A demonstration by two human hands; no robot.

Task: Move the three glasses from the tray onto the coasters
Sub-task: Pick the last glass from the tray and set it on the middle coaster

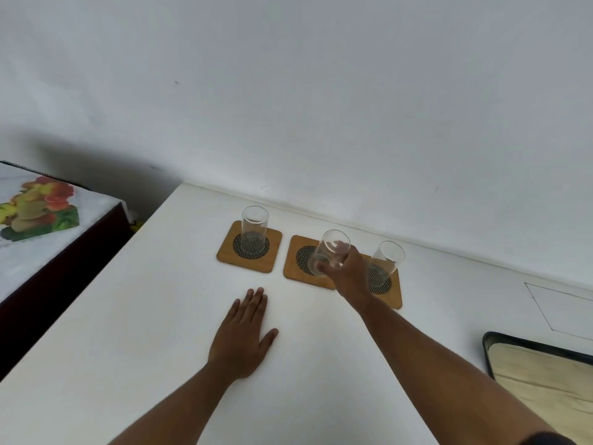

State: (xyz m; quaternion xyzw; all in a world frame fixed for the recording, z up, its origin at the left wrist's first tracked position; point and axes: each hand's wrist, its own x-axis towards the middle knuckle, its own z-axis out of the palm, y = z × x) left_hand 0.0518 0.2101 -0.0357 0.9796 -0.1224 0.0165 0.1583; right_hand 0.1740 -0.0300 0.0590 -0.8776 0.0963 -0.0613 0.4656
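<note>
three glasses, three coasters, one tray

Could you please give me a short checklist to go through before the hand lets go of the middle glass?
1. Right hand grips the middle glass: ok.
2. Middle glass is upright: not ok, it leans left.
3. Its base is down on the middle coaster: cannot tell, the fingers hide the contact.
4. Left glass stands on the left coaster: ok.
5. Right glass stands on the right coaster, apart from the hand: cannot tell, the wrist covers the gap.
6. Left hand lies flat on the table, away from the coasters: ok.
</note>
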